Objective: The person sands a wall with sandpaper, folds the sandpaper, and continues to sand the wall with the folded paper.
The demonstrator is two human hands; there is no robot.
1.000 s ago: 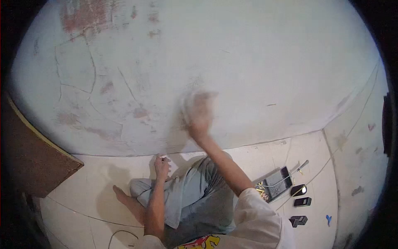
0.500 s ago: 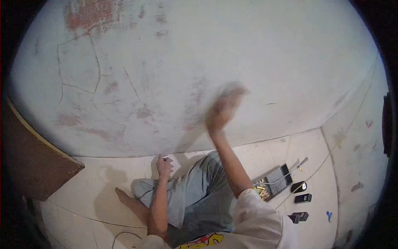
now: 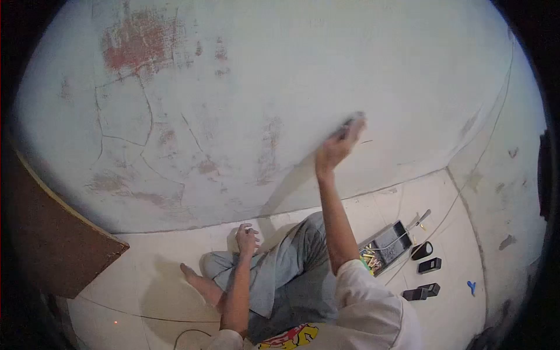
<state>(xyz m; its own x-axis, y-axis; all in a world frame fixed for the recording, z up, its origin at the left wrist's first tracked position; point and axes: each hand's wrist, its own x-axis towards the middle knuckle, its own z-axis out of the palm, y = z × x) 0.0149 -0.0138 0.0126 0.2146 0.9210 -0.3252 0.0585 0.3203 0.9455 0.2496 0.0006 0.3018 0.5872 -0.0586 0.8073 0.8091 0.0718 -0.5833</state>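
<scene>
Raised against the white wall, my right hand is closed around a dark flat pad. The pad lies along the wall surface, slightly blurred, and much of it is hidden by my fingers. Below it on the left, my left hand is held over my bent leg, close to the foot of the wall. Its fingers are curled, with a small dark spot showing among them; I cannot tell what it is. Red patches and thin cracks mark the wall to the left of my right hand.
A black tray with small brass-coloured pieces stands on the tiled floor at my right. Near it are a black cylinder, black blocks and a blue clip-like item. A brown board leans at the left. Cables cross the floor.
My right hand has moved right along the wall with the pad. The view has shifted a little, so wall marks and floor items appear displaced. My left hand stays by my leg.
</scene>
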